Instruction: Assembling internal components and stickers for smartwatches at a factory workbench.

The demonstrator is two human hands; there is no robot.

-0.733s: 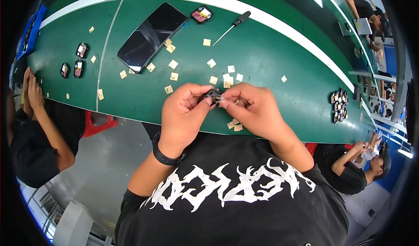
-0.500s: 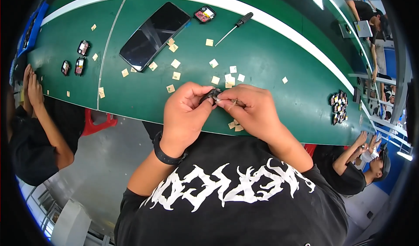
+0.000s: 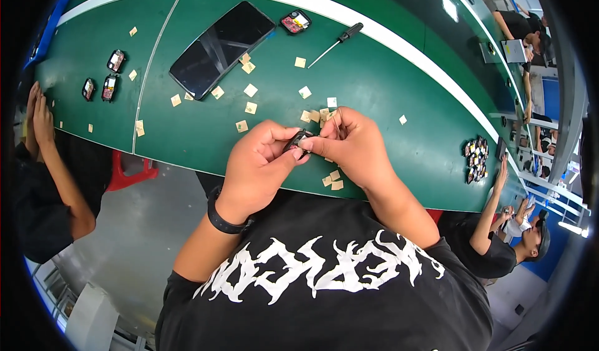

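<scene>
Pinched in my left hand [image 3: 254, 167] is a small black device case [image 3: 302, 136], tilted and partly covered by fingers. The thumb of my right hand [image 3: 357, 154] presses on its inner face, where something pale shows. The other fingers of that hand curl round a thin, light piece too small to make out. Small beige paper squares [image 3: 251, 108] lie scattered on the green table just beyond both hands, and several more [image 3: 337, 184] lie under my right wrist.
A large black phone [image 3: 221, 50], an open device case [image 3: 294, 22] and a screwdriver [image 3: 337, 44] lie farther back. Three similar cases [image 3: 109, 88] sit at left, with a pile [image 3: 476, 159] at right. Co-workers sit on both sides, one's hands [image 3: 42, 117] at the left edge.
My right fingers have lifted away from the case and curled back, while the thumb presses on it. A co-worker's arm at the right has reached forward toward the pile.
</scene>
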